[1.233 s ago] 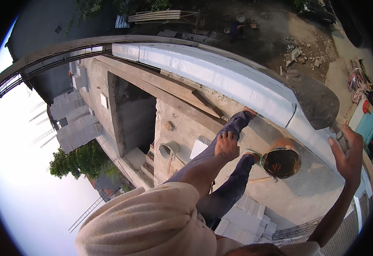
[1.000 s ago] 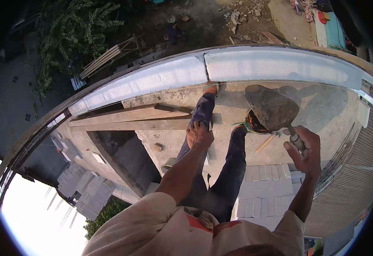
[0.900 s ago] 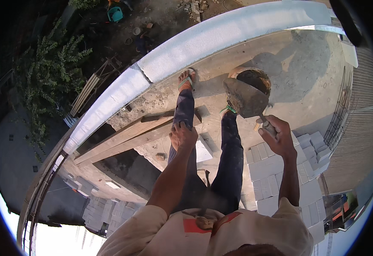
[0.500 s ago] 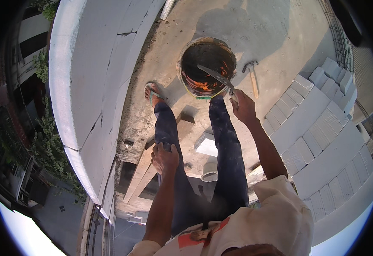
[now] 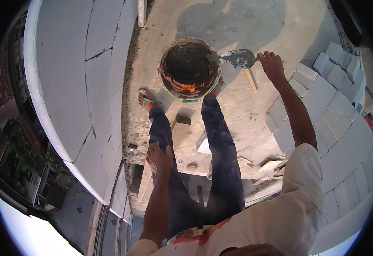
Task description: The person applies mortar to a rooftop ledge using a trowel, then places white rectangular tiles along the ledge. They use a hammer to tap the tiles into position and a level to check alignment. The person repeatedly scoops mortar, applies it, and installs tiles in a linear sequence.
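My right hand (image 5: 272, 66) is closed round the handle of a trowel (image 5: 241, 59). Its wide blade is smeared with grey mortar, and the tip points left at the rim of a round bucket (image 5: 164, 81). Dark, wet-looking mortar (image 5: 188, 59) lies inside, with orange streaks on the inner wall. My left hand (image 5: 159, 158) rests on my left knee, thumb apart from the fingers, holding nothing. Below the trowel blade shows the wooden handle of a hammer (image 5: 250, 81); its head is hidden behind the blade.
A wall of pale blocks (image 5: 73, 85) with dark joints runs along my left. Stacked pale blocks (image 5: 318, 102) stand on the right. A timber piece (image 5: 180, 130) and a block (image 5: 204, 145) lie between my legs. My sandalled left foot (image 5: 147, 100) is beside the bucket on the concrete floor.
My right hand has swung the trowel up and to the right, from over the bucket's mouth to its right rim, the blade now level across. My left hand stays on the knee.
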Motion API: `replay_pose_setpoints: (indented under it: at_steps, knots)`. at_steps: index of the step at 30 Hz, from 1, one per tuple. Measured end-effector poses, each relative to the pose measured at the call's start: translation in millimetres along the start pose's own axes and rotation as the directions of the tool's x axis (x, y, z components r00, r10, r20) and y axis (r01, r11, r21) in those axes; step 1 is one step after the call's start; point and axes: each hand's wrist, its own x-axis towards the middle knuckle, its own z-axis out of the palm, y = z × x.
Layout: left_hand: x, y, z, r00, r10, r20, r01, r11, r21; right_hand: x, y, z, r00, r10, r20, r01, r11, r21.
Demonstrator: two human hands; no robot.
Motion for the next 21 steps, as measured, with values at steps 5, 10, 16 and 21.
replay_pose_setpoints:
  at_steps: [5,10,16,21]
  knots:
    - [64.1,36.8,74.4,0.99,0.136,0.032,-0.099,0.844,-0.527,-100.3,32.2,-20.4,0.891,0.195,0.411,-0.357,0.859,0.367]
    - [138.1,114.4,84.8,0.734,0.177,0.656,0.676,-0.101,-0.73,-251.3,-0.1,-79.2,0.658,0.147,0.739,-0.706,0.463,0.536]
    - [148.8,161.2,60.2,0.727,-0.07,0.682,0.591,-0.442,-0.675,-406.5,-91.1,-113.5,0.325,-0.19,0.926,-0.934,-0.217,0.283]
    - [144.9,199.1,-29.0,0.899,0.055,0.435,0.358,-0.664,-0.656,-444.0,-116.4,-153.3,0.26,-0.38,0.888,-0.934,-0.334,0.13]
